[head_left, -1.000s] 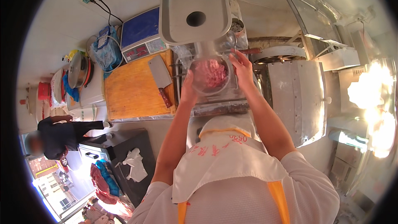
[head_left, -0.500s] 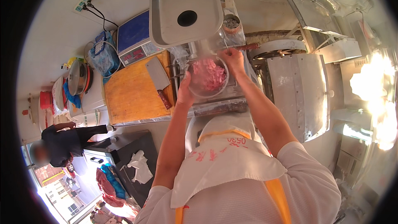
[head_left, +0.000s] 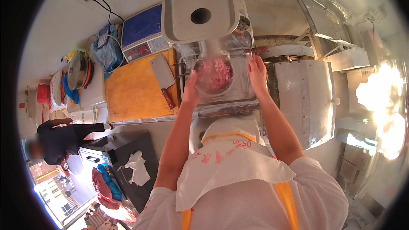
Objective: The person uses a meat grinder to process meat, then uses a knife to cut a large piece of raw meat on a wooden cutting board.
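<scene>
A round, see-through-looking bowl [head_left: 214,88] of chopped pink meat [head_left: 218,71] is under the outlet of a steel meat grinder [head_left: 209,50]. My left hand [head_left: 190,91] grips the bowl's left side, thumb up along the rim and other fingers mostly hidden. Apart from the bowl on the right, my right hand [head_left: 257,74] has its fingers closed around a thin metal rod [head_left: 251,44], whose full shape I cannot make out. Just beyond those fingers lies a tool with a dark red handle [head_left: 259,50]. The grinder's wide steel feed tray [head_left: 181,12] stands above.
Left of the bowl, a cleaver [head_left: 162,74] lies on a wooden cutting board [head_left: 136,89]. Behind it sits a blue-topped scale [head_left: 142,25]. A metal tray [head_left: 243,89] lies beneath the bowl; a metal-covered unit [head_left: 300,98] is at right. Another person [head_left: 59,142] stands far left.
My right hand has moved right, away from the bowl's rim, taking the thin rod along. My left hand stays on the bowl. The whole view has shifted slightly.
</scene>
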The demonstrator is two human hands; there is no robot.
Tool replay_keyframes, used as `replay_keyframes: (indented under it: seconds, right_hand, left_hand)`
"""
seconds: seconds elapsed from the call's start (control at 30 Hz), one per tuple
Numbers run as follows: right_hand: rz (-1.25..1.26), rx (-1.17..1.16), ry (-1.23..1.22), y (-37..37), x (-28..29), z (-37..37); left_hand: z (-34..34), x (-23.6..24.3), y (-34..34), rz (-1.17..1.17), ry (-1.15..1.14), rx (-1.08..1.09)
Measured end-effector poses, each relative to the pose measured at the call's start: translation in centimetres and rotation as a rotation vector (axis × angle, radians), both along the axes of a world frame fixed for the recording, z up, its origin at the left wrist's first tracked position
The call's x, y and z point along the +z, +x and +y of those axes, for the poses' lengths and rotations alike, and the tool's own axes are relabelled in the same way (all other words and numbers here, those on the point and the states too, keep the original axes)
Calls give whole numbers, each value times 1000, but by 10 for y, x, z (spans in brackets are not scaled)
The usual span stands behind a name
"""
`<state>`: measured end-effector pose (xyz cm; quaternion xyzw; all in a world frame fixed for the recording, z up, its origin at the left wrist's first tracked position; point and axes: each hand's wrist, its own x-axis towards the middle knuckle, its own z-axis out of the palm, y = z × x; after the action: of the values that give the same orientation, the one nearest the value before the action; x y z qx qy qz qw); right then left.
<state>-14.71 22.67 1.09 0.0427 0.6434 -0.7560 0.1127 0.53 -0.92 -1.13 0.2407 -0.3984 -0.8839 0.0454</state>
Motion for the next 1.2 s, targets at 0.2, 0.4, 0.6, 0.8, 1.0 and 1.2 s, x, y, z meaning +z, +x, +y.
replay_keyframes:
  seconds: [0.2,0.4,0.6,0.8,1.0,1.2]
  right_hand:
    - [28,61,151,45,0,43]
    - [-79,35,106,69,5,66]
    - [-57,21,141,77,8,74]
    - [-111,-15,166,88,16,75]
    - [-110,-16,168,89,14,76]
    - [-102,-11,217,87,15,78]
  left_hand:
    - [0,-12,-5,-21,23,61]
    - [-4,-30,-9,-65,-62,100]
    - [-8,-33,-10,-45,-28,40]
    - [-8,-32,-12,-21,-43,57]
    - [-9,-39,-14,-7,-35,60]
    - [-10,-51,-17,-34,-7,81]
